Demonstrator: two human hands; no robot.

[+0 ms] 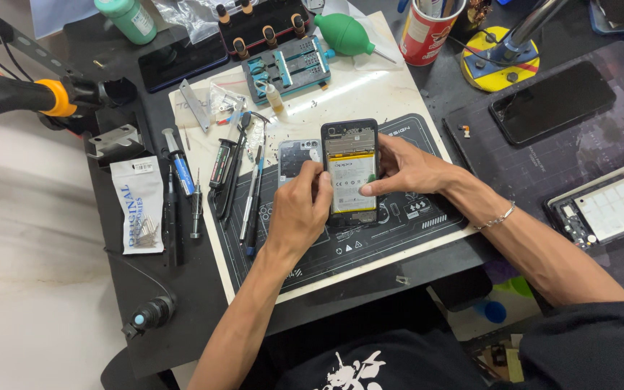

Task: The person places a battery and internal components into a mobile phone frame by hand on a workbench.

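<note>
Workbench [182, 318] black, crowded; white-edged repair mat [370, 253] at centre. Opened phone [350, 170] lies back-up on mat, back cover off, battery exposed. Our left hand [299, 209] grips phone's left edge at 9 o'clock, fingers curled together, thumb on frame. Our right hand [406, 170] comes in from 3 o'clock, fingertips pressed on battery. We judge disassembly part done: battery seated, board covered. Second phone [552, 101] at 2 o'clock. Green blower [344, 34] at 12. Screwdrivers [247, 195] at 9.
</note>
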